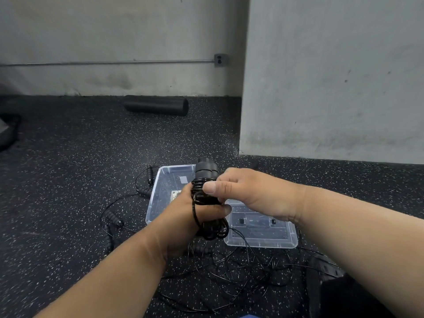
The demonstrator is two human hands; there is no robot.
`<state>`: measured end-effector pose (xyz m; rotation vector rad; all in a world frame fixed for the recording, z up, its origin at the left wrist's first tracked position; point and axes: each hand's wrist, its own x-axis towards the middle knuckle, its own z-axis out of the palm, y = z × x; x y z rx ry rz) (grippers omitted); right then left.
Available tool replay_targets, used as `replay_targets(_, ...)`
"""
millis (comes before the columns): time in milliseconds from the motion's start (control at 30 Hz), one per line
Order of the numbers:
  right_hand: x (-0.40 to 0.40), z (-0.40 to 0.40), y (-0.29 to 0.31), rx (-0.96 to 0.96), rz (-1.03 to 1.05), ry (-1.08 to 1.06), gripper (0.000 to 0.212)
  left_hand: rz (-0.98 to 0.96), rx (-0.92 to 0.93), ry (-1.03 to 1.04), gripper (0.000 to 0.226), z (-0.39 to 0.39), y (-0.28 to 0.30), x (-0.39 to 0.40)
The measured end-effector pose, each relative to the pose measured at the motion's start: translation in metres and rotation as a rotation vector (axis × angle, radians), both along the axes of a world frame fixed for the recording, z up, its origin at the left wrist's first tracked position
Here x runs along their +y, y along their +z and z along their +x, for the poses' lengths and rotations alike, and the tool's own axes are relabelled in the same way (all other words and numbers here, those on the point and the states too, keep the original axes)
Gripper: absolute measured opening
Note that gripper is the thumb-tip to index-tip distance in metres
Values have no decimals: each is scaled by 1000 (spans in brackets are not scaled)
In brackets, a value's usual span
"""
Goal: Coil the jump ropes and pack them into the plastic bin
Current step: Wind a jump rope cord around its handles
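My left hand (183, 216) grips a black jump rope bundle (205, 191), its two handles upright side by side with thin black cord wound around them. My right hand (250, 193) pinches the cord wraps on the bundle's right side. A few loops hang below the left thumb. The bundle is held over a clear plastic bin (160, 191) standing on the floor. More black jump ropes (229, 271) lie tangled on the floor near me, and others (114, 221) lie left of the bin.
The bin's clear lid (263, 235) lies on the floor right of the bin. A black foam roller (156, 105) rests by the far wall. A grey concrete pillar (332, 76) rises at right. Dark gear sits at the lower right and far left.
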<state>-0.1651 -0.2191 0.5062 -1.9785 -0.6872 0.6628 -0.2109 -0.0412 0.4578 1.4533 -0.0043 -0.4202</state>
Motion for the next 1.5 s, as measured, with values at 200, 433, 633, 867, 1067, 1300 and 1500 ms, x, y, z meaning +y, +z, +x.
replay_targets(200,6,-3,-11,161,-37,-118,58,202,49,117,51,-1,-6,-5)
replay_targets(433,-5,12,-22,269,86,-141,28,145,130,200,75,-4,-7,-7)
replay_targets(633,-18,25,-18,148,92,-60,23,23,175,95,77,-7,10,-3)
replay_targets(867,-14,21,-20,-38,113,-64,36,-63,196,72,85,-14,17,-1)
replay_targets(1067,-11,20,-25,-96,104,-116,40,6,96,126,101,-19,21,-8)
replay_targets(1300,-11,20,-27,-60,228,-163,42,108,-67,189,90,-19,17,-8)
replay_targets(1500,-17,23,-24,38,180,-100,38,70,8,210,92,-19,10,-10)
